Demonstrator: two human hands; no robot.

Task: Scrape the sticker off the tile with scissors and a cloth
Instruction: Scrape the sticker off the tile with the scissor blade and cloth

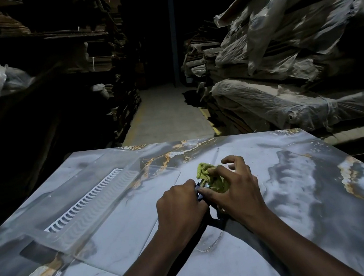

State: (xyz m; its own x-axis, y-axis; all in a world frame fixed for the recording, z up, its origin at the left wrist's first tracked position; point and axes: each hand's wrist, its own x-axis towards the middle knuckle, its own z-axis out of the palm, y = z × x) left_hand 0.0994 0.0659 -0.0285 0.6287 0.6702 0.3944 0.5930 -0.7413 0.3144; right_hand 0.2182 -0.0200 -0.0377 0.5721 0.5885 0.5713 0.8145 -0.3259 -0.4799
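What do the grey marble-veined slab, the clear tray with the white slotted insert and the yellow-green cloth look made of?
The slab: probably glazed ceramic or porcelain tile, glossy; it mirrors light, and the veining looks printed. The tray: clear moulded plastic, see-through walls; the insert looks like white plastic. The cloth: soft knitted or terry fabric, matte, bunched under the right hand.
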